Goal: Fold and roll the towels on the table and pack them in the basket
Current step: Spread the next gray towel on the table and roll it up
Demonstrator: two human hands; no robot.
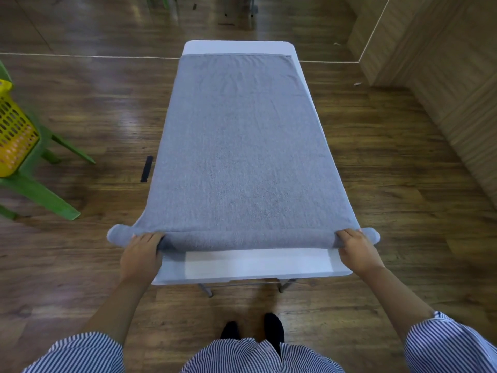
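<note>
A yellow basket [13, 130] is seen on a green chair [40, 189] at far left. The grey towel [242, 146] is spread along the white counter [255, 265]; its rolled near edge is gripped by the left hand [142, 251] and the right hand [355, 249], fingers curled over it.

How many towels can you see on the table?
1. One grey towel lies spread along the white table, its near end rolled under both hands. None other shows.
</note>
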